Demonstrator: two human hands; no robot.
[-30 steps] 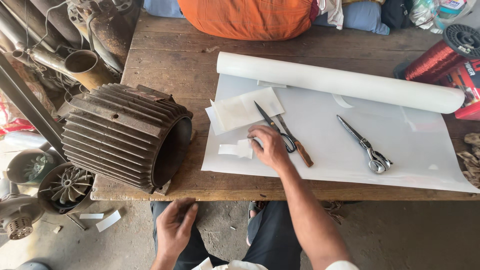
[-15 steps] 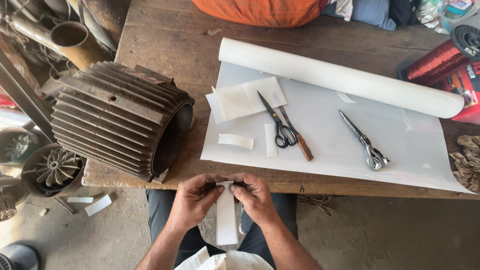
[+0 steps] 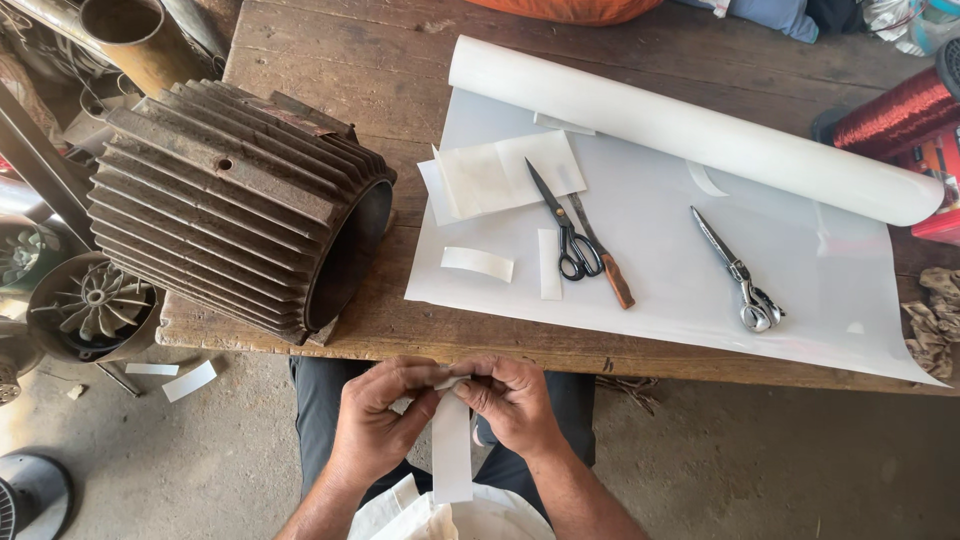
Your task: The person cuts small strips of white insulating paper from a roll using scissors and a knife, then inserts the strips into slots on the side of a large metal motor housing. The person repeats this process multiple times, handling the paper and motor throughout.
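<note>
Both hands, left hand (image 3: 375, 425) and right hand (image 3: 515, 400), pinch a narrow white paper strip (image 3: 451, 445) closed-fingered below the wooden desk's (image 3: 300, 60) near edge, letting it hang

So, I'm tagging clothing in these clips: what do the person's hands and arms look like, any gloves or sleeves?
Both are bare: no gloves, rings or watch on the left hand or right hand, and no sleeves on the visible forearms. Dark trousers show beneath them.

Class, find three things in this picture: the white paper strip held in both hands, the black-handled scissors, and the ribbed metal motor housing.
white paper strip (image 3: 452, 450), head view, on its hanging middle.
black-handled scissors (image 3: 572, 245), head view, near the handle loops.
ribbed metal motor housing (image 3: 225, 200), head view, on its finned side.
</note>
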